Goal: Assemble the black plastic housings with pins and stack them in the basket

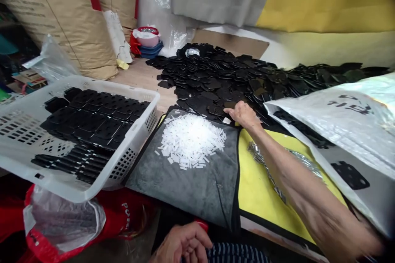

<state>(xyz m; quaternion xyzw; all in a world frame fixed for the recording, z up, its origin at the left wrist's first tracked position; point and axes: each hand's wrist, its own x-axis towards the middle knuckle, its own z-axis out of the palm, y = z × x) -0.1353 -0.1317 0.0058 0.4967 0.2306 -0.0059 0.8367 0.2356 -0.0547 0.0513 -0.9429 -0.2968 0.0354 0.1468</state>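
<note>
Right hand (243, 115) out flat, fingers apart, touching the near edge of the black flat pieces (216, 78), just past the white sticks (191, 139) on the grey towel (185, 193). Left hand (182, 242) curled low near me, can't tell if it's gripping.

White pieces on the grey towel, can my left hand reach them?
Probably yes: the left hand sits just below the grey towel, and only bare towel lies between it and the white pieces.
</note>
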